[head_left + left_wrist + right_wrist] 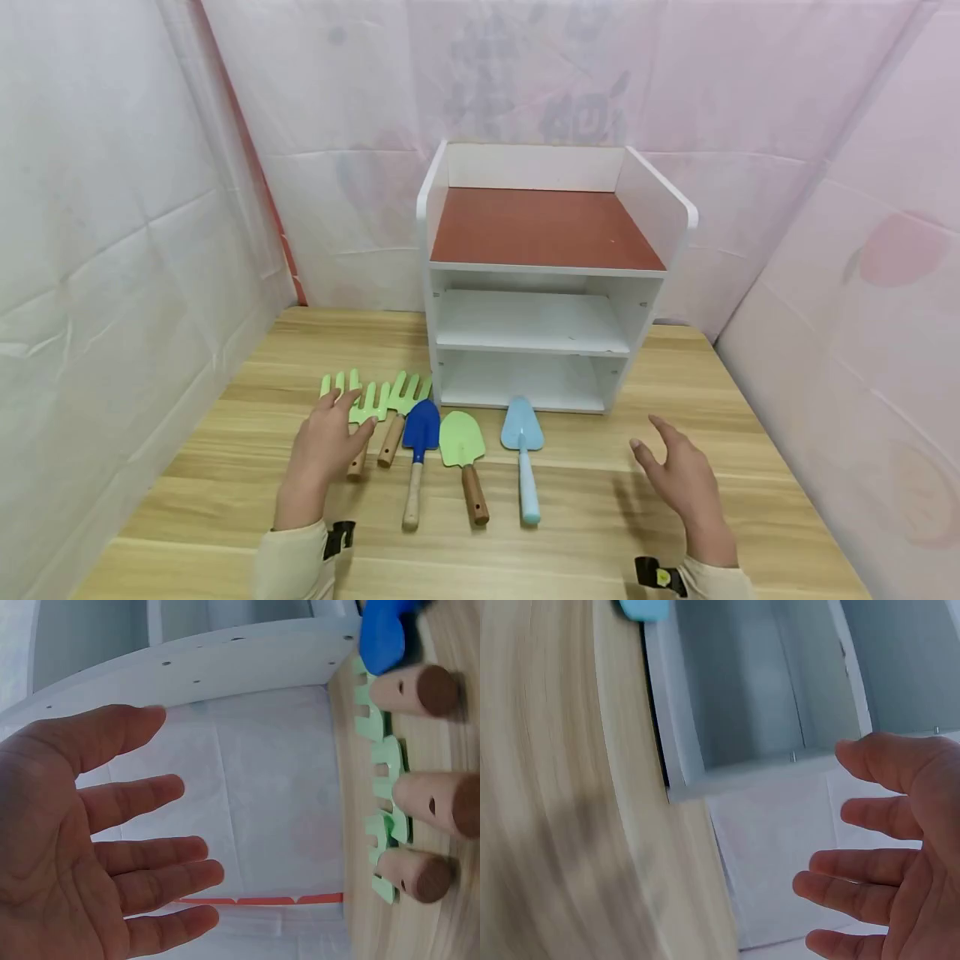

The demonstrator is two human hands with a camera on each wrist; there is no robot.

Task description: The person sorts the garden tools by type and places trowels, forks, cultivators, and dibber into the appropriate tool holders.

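A wooden table (585,500) carries a white shelf unit (551,279) with a reddish-brown top board and two open compartments below. No brand, label or writing can be read on anything.

A row of small garden tools lies on the table just in front of the shelf unit, heads toward it. Starting out past the unit's left corner: three pale green hand rakes (375,404) with wooden handles, a blue trowel (420,429), a green trowel (461,442), and a light blue trowel (522,429), the last before the lower compartment.

The left hand (326,446) hovers above the rakes' handles with fingers straight and spread, gripping nothing; whether it touches them cannot be told. The right hand (678,475) is raised with fingers spread, holding nothing, in front of the unit's right corner, well apart from the light blue trowel.
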